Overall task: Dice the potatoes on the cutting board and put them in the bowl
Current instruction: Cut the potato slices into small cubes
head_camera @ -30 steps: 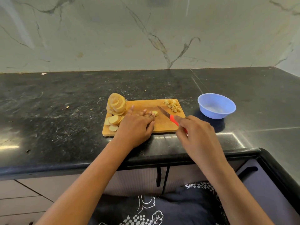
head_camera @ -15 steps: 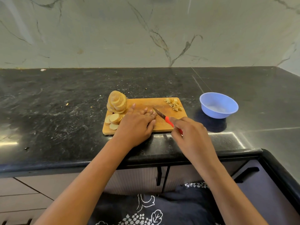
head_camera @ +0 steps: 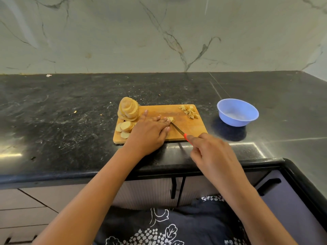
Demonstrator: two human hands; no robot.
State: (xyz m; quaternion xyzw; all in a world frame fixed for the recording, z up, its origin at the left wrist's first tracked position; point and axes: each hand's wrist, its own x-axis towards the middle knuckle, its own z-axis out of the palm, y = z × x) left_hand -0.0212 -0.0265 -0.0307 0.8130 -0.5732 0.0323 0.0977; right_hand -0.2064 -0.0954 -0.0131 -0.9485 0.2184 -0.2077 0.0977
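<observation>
Potato slices [head_camera: 128, 110] pile far left on the cutting board [head_camera: 192, 129], dice [head_camera: 189, 111] far right; the bowl [head_camera: 238, 119] stands apart to its right. Your left grip [head_camera: 150, 133] presses flat-fingered on a potato piece [head_camera: 171, 119]; your right grip [head_camera: 214, 156] clasps the knife [head_camera: 177, 129].

Single head cam, wide-angle, looks fwd & down over counter [head_camera: 70, 112] edge, close above cutting board [head_camera: 191, 128].

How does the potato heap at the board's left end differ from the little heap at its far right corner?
The pale round potato slices at the left are broad flat discs; the small yellow potato cubes are tiny chunks. The slices stack high; the cubes lie scattered low. Both rest on the wooden cutting board.
</observation>
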